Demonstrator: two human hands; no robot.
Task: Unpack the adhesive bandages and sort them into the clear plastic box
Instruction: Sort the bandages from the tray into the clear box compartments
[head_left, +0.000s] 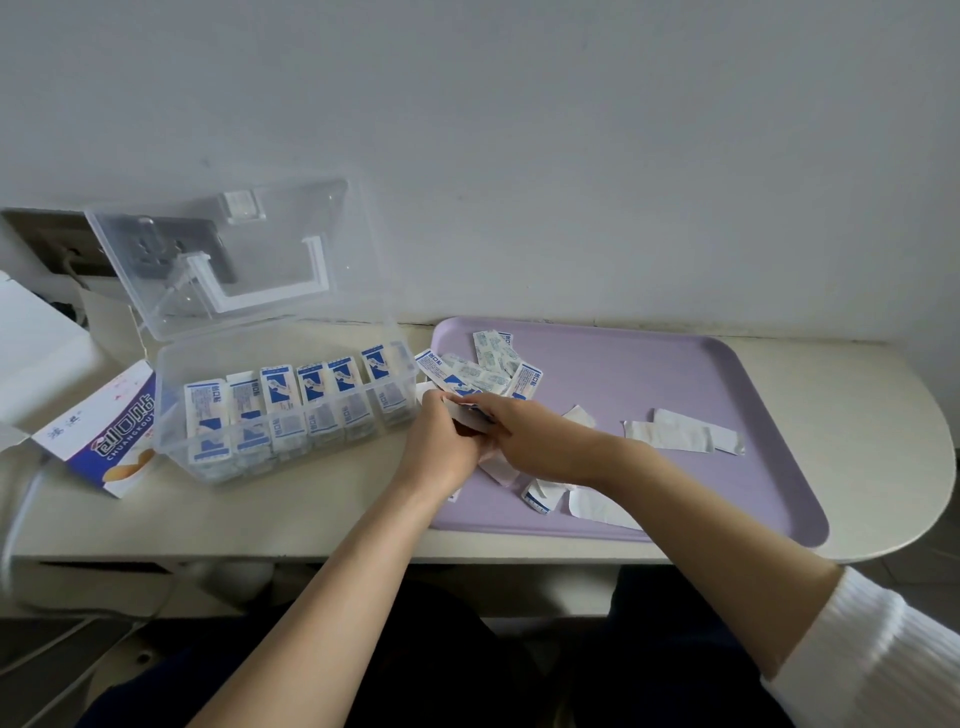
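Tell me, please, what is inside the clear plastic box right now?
Blue-and-white bandage packets stand in rows inside the clear plastic box, whose lid is open. Anything beneath them is covered and cannot be seen.

A pale bench (311, 514) with a round right end stands against a grey wall (571, 156). A purple tray (753, 395) lies flat on its right half. A white cable (21, 499) hangs over the bench's left edge, near a white box (36, 353).

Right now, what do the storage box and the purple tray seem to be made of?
Storage box: probably clear glossy plastic; bandage packs show through its walls. Purple tray: likely matte plastic, with smooth even colour and a rounded raised rim.
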